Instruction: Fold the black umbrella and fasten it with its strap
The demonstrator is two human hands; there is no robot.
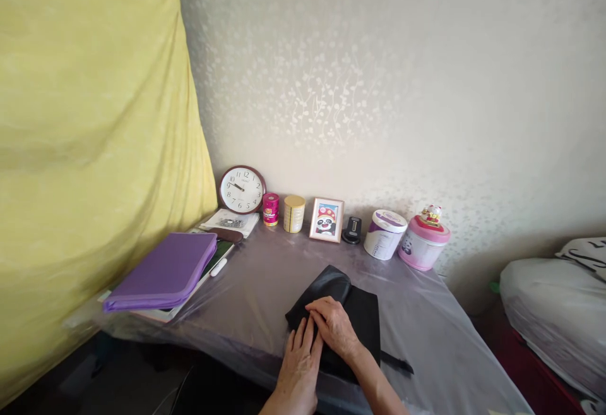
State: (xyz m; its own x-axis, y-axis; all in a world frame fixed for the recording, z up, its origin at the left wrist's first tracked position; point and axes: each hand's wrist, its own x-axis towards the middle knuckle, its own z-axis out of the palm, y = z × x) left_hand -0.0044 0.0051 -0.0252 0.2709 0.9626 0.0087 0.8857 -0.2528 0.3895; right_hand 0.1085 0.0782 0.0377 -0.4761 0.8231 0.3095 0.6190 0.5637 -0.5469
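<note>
A folded piece of black cloth (364, 314) lies near the front of the table, with a thin black strap (398, 362) sticking out at its right side. Its upper left part is a folded-over, slightly shiny flap. My left hand (302, 358) rests on the cloth's left part, fingers stretched out flat and pointing away from me. Across its fingertips lies my right hand (335, 326), with its fingers pointing left and pressing down on the cloth. Neither hand visibly grips the cloth, though the right fingertips are partly hard to make out.
A purple folder (163, 270) lies on papers at the left, beside a white marker (218, 267). Along the wall stand a clock (242, 189), a pink can (271, 210), a yellow-lidded can (294, 215), a picture frame (326, 220), a black device (352, 230) and two tubs (385, 235).
</note>
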